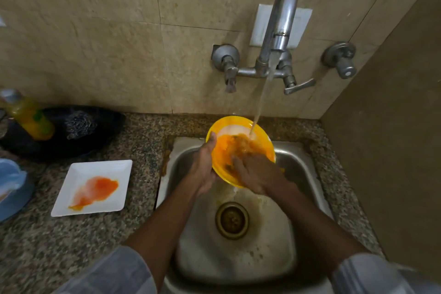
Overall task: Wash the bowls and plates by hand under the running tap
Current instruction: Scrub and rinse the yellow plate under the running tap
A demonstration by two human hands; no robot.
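A yellow bowl (224,126) with orange food residue is held tilted over the steel sink (296,169), under a running stream from the wall tap (281,26). My left hand (204,164) grips the bowl's left rim, thumb over the edge. My right hand (256,174) lies flat inside the bowl, fingers pressed on the smeared bottom. Water lands in the bowl just above those fingers. A white square plate (109,169) smeared with orange sauce lies on the granite counter left of the sink.
A dark pan or cloth-covered vessel (78,126) and a yellow bottle (31,119) stand at the back left of the counter. A blue object (12,186) sits at the left edge. A wall closes off the right side. The sink drain (232,219) lies below the bowl.
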